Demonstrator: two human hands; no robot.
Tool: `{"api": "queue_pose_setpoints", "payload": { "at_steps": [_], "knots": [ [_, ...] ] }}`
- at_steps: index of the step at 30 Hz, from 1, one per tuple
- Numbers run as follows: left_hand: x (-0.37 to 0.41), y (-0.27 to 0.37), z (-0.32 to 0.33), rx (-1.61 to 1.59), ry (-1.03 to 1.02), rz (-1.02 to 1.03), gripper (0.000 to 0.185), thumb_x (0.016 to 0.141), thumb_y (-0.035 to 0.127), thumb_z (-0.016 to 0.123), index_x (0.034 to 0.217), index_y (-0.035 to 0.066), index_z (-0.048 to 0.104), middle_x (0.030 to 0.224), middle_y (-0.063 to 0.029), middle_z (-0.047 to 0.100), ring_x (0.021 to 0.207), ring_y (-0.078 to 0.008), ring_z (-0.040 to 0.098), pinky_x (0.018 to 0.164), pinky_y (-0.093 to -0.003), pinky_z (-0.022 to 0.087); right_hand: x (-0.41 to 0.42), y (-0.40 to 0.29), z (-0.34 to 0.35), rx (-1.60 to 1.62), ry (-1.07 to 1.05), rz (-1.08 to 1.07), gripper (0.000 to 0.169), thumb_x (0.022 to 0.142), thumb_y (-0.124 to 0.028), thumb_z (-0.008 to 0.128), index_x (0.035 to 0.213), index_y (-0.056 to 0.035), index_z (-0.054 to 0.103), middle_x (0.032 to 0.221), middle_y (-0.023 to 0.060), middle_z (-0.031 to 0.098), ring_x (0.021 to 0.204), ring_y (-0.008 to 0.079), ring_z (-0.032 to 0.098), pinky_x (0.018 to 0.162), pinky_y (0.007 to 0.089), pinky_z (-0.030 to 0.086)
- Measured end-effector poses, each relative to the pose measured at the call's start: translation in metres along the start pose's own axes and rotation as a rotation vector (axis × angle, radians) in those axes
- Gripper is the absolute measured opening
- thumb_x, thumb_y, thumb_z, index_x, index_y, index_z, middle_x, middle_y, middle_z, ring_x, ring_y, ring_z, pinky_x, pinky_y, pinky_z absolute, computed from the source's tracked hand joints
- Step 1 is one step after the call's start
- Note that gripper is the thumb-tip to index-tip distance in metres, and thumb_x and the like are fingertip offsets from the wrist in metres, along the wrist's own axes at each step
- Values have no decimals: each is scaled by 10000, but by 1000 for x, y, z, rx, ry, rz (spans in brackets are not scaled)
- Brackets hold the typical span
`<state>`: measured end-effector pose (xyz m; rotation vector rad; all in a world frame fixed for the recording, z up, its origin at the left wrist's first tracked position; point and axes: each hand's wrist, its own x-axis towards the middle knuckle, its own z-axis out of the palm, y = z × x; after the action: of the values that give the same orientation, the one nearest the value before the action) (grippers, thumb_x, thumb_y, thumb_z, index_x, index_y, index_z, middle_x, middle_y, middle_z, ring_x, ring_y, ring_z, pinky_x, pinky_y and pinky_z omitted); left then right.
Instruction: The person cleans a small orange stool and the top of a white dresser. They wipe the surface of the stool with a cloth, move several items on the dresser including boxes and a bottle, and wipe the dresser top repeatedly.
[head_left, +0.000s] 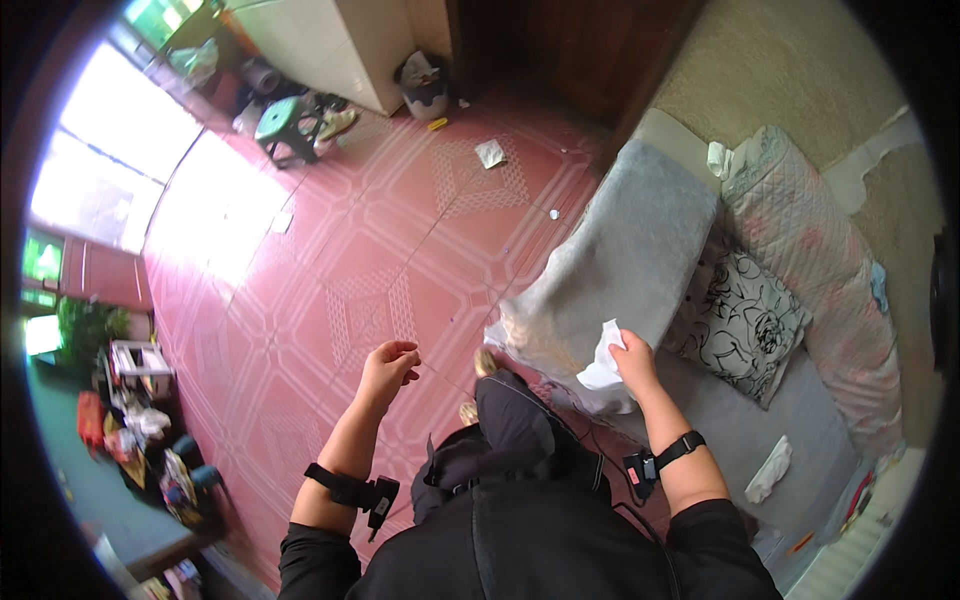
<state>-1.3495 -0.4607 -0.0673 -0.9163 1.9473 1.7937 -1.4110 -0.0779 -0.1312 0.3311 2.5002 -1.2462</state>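
Observation:
A crumpled white tissue (602, 364) is pinched between the thumb and fingers of my right hand (636, 361), above the edge of a sofa with a grey cover (637, 217). My left hand (391, 369) hovers over the red patterned floor tiles (300, 315), its fingers loosely curled and apart, with nothing seen in it. On the sofa seat to my right lies another white tissue (769, 469). A square white tissue (490, 154) rests on the floor ahead, and a small white scrap (554, 214) is nearer the sofa.
A black-and-white patterned cushion (746, 322) leans by a quilted floral cover (810, 240). Ahead are a filled waste bin (425, 94), a yellow object (437, 124) and a green-topped stool (283, 124). A cluttered table (127, 525) stands at left. A cable (600, 446) hangs beside my right leg.

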Motion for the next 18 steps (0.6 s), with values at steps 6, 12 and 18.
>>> {"api": "queue_pose_setpoints", "payload": {
  "at_steps": [6,12,18],
  "knots": [
    [108,107,-51,373,-142,106,244,779,147,550,989,24,545,807,-58,598,617,-124,571,555,-227,438,89,-50,68,209,164,-41,345,717,-132,533,1044,-24,530,953,182,582,905,299,561,770,345,433],
    [212,243,-39,717,-229,200,249,764,107,548,995,13,542,765,-59,599,592,-130,576,523,-227,440,149,-95,67,318,321,51,343,720,-142,540,1043,-28,528,895,151,594,812,235,570,698,313,446],
    [312,337,60,833,-542,325,251,771,158,558,970,5,546,717,-46,576,601,-125,573,510,-231,436,168,-104,27,339,525,160,383,715,-207,574,1061,-51,522,948,183,577,885,300,564,736,348,447]
  ]
}}
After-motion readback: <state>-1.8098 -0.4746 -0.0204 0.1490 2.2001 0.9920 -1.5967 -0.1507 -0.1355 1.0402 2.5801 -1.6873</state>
